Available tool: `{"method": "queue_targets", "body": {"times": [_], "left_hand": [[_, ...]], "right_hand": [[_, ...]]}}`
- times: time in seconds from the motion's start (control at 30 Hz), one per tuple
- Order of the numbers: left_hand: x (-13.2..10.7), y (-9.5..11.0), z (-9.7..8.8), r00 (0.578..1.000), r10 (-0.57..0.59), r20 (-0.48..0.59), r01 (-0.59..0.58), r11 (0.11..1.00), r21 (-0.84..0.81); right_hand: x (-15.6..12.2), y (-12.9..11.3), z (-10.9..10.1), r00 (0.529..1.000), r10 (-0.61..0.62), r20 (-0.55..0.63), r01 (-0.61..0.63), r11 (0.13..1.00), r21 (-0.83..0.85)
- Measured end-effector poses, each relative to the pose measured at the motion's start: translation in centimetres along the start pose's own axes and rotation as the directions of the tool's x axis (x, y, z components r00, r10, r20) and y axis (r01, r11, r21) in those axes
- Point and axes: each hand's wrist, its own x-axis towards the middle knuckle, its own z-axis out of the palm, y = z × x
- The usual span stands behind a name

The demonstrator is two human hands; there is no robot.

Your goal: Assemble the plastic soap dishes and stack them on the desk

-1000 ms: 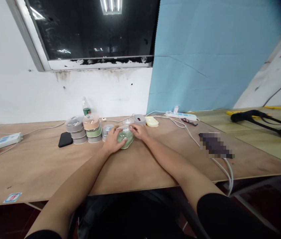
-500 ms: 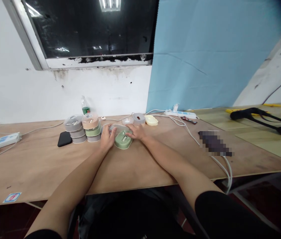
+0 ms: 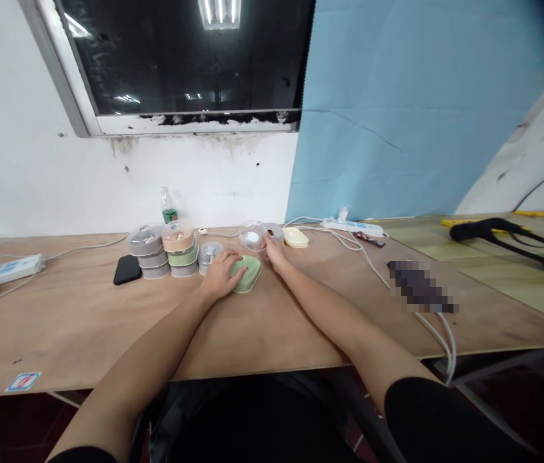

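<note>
Having separated, left hand [image 3: 222, 275] clasps green box [image 3: 250, 272], right hand [image 3: 276, 253] grips removed clear lid [image 3: 251, 236].

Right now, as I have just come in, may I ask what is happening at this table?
A person is working at a table with bare hands. The left hand rests on a green box, and the right hand holds a clear lid by its edge, just beyond that box. Whether the lid touches the table is hard to tell. Two stacks of boxes stand to the left.
</note>
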Motion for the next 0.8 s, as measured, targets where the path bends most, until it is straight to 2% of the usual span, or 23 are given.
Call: {"method": "queue_targets", "body": {"times": [0.07,0.17,0.27,0.33,0.47,0.57,0.63,0.7,0.8], "left_hand": [[0.0,0.0,0.1,1.000,0.010,0.023,-0.010,1.000,0.006],[-0.1,0.0,0.1,0.999,0.004,0.043,-0.005,1.000,0.021],[-0.2,0.0,0.0,0.998,-0.004,0.055,0.002,0.999,0.037],[-0.2,-0.1,-0.1,0.998,-0.009,0.062,0.006,0.999,0.044],[-0.3,-0.4,0.1,0.998,0.003,0.068,-0.007,0.998,0.056],[-0.3,-0.6,0.4,0.996,0.026,0.087,-0.032,0.998,0.059],[-0.3,-0.7,0.4,0.994,0.040,0.101,-0.046,0.997,0.061],[-0.3,-0.7,0.4,0.993,0.041,0.109,-0.048,0.997,0.065],[-0.4,-0.6,0.4,0.992,0.029,0.124,-0.037,0.997,0.062]], "right_hand": [[0.0,-0.5,0.4,0.989,0.134,-0.068,-0.127,0.987,0.097],[0.4,-1.3,1.0,0.968,0.248,-0.028,-0.238,0.952,0.195],[0.9,-1.5,1.5,0.949,0.313,0.018,-0.306,0.912,0.274],[1.1,-1.2,1.8,0.955,0.296,0.000,-0.283,0.914,0.289],[0.8,0.0,1.9,0.988,0.130,-0.088,-0.120,0.987,0.108],[0.7,0.4,1.6,0.989,-0.085,-0.125,0.065,0.985,-0.157],[0.7,0.3,1.4,0.947,-0.297,-0.122,0.233,0.896,-0.377],[0.7,0.1,1.5,0.878,-0.477,-0.048,0.384,0.759,-0.527],[1.0,-0.2,1.9,0.813,-0.567,0.132,0.519,0.604,-0.605]]}}
